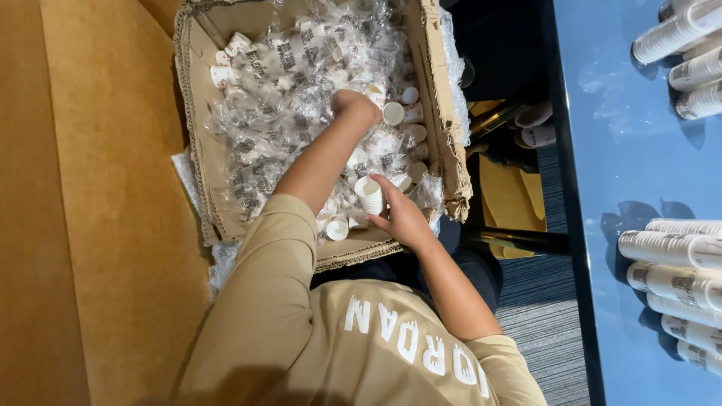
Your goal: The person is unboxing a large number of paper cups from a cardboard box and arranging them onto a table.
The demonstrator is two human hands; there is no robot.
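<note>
Head view: right hand [402,218], fingers curled round one small white paper cup [369,194] near the cardboard box's [444,143] near edge. Left hand [353,101], closed, sunk among loose cups and clear plastic wrap [278,98] mid-box. Stacked cup sleeves [677,282] lie along the blue desk [624,150] edge, well apart.

cardboard box [451,158] – 1 | hands – 2 | loose white paper cups [368,194] – many, uncountable | cup stacks [677,34] – about 8
</note>
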